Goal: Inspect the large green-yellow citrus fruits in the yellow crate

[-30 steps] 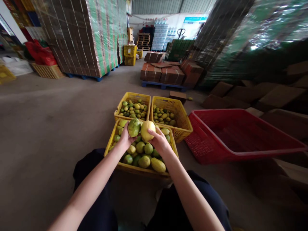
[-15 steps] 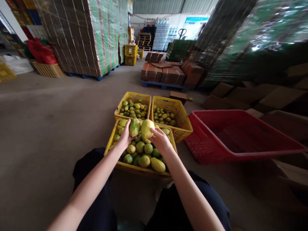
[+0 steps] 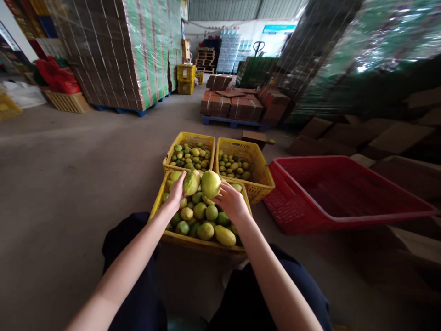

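My left hand (image 3: 177, 192) is closed around a mottled green-yellow lemon (image 3: 191, 183). Beside it, my right hand (image 3: 231, 201) holds a paler yellow-green lemon (image 3: 211, 185) with its fingers at the fruit's right side and underside. The two fruits are side by side, close together, above the front yellow crate (image 3: 157, 202). Many loose green and yellow lemons fill that crate, among them a long yellowish one (image 3: 225, 236) near the front rim. My forearms and the held fruit hide part of the pile.
Behind stand a left yellow crate (image 3: 166, 161) and a right yellow crate (image 3: 263, 177), both with smaller lemons. A large red basket (image 3: 279, 197) is to the right. Flattened cartons (image 3: 396, 135) lie beyond it. Farther back, bundled cardboard (image 3: 244, 109) rests on a blue pallet.
Both lemons have turned in my hands: the left one shows a yellower side, the right one a greener side. My right fingers have shifted lower on their fruit.
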`<action>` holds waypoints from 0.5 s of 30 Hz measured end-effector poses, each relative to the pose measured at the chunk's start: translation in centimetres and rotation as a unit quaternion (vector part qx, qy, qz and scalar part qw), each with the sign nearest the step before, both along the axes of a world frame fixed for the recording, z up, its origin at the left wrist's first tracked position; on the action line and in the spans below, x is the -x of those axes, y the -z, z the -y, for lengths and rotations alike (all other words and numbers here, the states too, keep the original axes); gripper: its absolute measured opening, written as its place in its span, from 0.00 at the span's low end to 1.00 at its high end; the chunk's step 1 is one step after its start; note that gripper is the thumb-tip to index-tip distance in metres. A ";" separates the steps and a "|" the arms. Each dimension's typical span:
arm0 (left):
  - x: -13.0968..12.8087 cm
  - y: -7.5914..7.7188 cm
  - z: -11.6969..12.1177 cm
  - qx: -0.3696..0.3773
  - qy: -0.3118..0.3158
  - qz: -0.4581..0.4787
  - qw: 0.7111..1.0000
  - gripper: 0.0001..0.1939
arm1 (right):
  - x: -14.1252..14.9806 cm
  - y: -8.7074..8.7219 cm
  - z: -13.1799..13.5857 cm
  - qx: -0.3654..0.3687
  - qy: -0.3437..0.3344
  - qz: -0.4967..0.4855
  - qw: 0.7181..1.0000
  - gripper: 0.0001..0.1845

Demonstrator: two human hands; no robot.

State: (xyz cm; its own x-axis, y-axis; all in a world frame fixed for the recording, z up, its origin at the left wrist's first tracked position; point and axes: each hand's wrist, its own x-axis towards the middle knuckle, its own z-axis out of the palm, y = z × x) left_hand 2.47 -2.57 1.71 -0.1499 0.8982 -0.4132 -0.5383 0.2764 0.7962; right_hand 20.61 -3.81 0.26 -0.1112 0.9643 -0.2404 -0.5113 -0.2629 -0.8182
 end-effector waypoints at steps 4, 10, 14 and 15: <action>-0.1 0.0 0.1 -0.006 -0.002 0.021 1.000 0.09 | 0.5 -0.1 0.5 -0.024 0.003 0.037 0.999 0.20; -0.3 0.6 0.5 -0.069 0.054 0.008 0.996 0.13 | 0.8 0.1 0.9 -0.039 0.005 0.062 0.997 0.24; -0.1 1.3 0.1 -0.090 0.028 0.018 0.995 0.19 | 0.8 0.0 1.1 -0.032 -0.006 0.089 0.996 0.24; 0.0 1.4 -0.1 -0.083 0.022 0.038 0.996 0.19 | 0.8 -0.1 1.1 -0.030 -0.011 0.091 0.995 0.25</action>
